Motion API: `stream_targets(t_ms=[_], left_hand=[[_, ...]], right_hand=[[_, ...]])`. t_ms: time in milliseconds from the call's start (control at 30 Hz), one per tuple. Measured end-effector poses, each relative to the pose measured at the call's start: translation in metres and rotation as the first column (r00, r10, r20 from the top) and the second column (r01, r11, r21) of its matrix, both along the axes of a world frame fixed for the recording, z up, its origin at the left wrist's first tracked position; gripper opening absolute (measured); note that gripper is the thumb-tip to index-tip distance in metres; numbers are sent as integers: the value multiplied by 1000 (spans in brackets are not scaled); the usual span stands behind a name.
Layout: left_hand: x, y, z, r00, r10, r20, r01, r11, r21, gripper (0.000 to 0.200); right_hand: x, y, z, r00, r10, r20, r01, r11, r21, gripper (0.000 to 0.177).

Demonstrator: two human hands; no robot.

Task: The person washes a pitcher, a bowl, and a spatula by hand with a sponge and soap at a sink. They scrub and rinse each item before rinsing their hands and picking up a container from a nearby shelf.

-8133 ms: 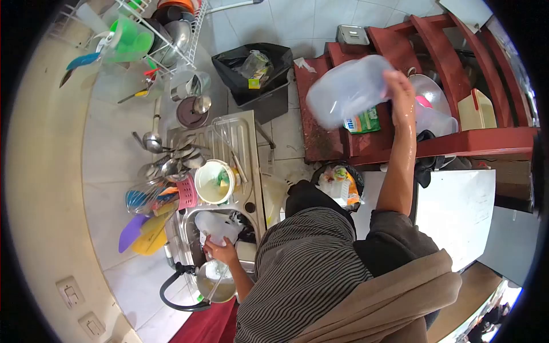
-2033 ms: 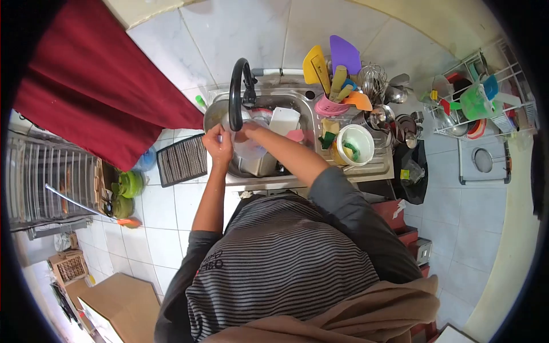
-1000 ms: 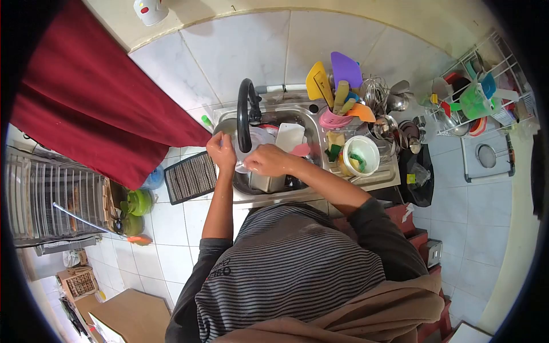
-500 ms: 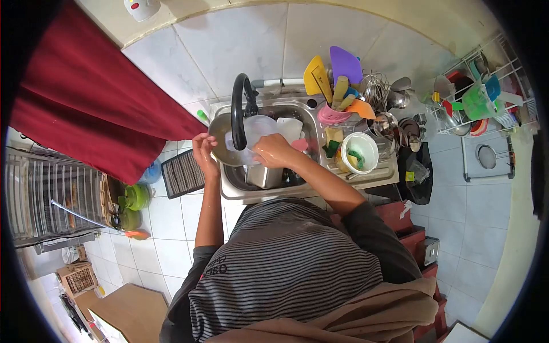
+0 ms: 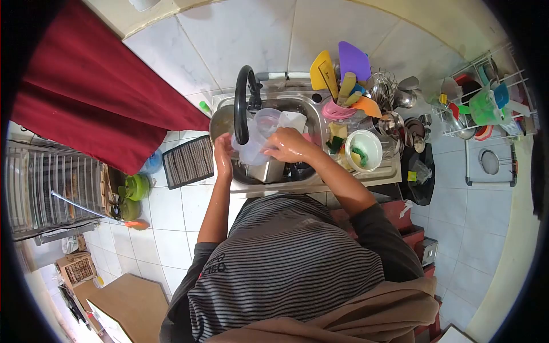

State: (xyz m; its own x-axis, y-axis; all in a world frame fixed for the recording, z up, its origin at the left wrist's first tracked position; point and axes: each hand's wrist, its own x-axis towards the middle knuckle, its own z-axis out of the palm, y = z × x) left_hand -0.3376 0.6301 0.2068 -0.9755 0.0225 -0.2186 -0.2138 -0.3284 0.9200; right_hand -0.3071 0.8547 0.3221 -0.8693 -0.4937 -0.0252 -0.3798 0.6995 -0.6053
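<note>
A translucent plastic container (image 5: pixel 250 153) is held under the black faucet (image 5: pixel 242 106), over the sink. My left hand (image 5: pixel 223 158) supports its left side, fingers pointing up along the edge. On the other side, the wet fingers of my right hand (image 5: pixel 287 144) are closed on its right edge. Behind it in the basin is a clear round tub (image 5: pixel 267 120), with a white plastic piece (image 5: pixel 293 121) to its right. A round metal bowl (image 5: pixel 221 122) leans at the sink's left rim, and a boxy metal container (image 5: pixel 266 171) sits below the hands.
Right of the basin, a white tub (image 5: pixel 366 150) with a green and yellow sponge stands on the drainboard. Behind it, a pink holder (image 5: pixel 338 110) carries spatulas, beside whisks and ladles. A wire rack (image 5: pixel 486 94) hangs at right; a red curtain (image 5: pixel 97 97) hangs at left.
My left hand has moved right, from the metal bowl's rim to the plastic container. My right hand has shifted slightly right, and the clear round tub shows more plainly. The view has shifted a little.
</note>
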Motion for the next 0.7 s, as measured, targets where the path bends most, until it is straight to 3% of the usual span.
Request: stream_targets(t_ms=[67, 100, 167, 200, 267, 300, 333, 400, 433, 533, 633, 700], left_hand=[[5, 11, 1, 962, -146, 229, 101, 975, 199, 49], [9, 18, 5, 969, -162, 185, 132, 978, 163, 49], [13, 25, 5, 975, -200, 96, 192, 977, 87, 48], [4, 20, -17, 981, -188, 44, 183, 978, 103, 47], [-7, 26, -10, 968, -235, -88, 234, 972, -20, 49], [-9, 27, -4, 953, -262, -151, 251, 964, -84, 51], [-7, 33, 16, 965, -259, -46, 253, 962, -104, 57], [-2, 43, 34, 942, -281, -184, 252, 953, -168, 59], [1, 48, 38, 922, -295, -251, 249, 948, -198, 59], [9, 59, 45, 965, -232, -118, 197, 948, -249, 62], [0, 67, 9, 946, 58, -320, -151, 950, -274, 63], [-16, 61, -24, 981, 171, -96, -164, 983, 82, 60]], right_hand=[[0, 16, -4, 999, -28, 42, 34, 991, -133, 18], [-4, 24, -24, 988, -37, 149, 85, 940, -329, 19], [-11, 37, -54, 936, 9, 352, 237, 723, -649, 21], [-9, 43, -60, 899, -35, 437, 345, 671, -657, 21], [-5, 54, -75, 778, -10, 628, 585, 375, -719, 20], [-3, 57, -86, 706, 32, 707, 687, 211, -695, 20], [-1, 56, -105, 654, 81, 752, 748, 85, -659, 21], [2, 54, -145, 552, 198, 810, 833, -161, -529, 23], [5, 50, -154, 518, 217, 828, 853, -201, -481, 23], [14, 29, -164, 421, 353, 835, 898, -294, -328, 23], [10, 14, -147, 438, 348, 829, 881, -351, -319, 31], [8, 2, -108, 557, 218, 801, 829, -192, -525, 35]])
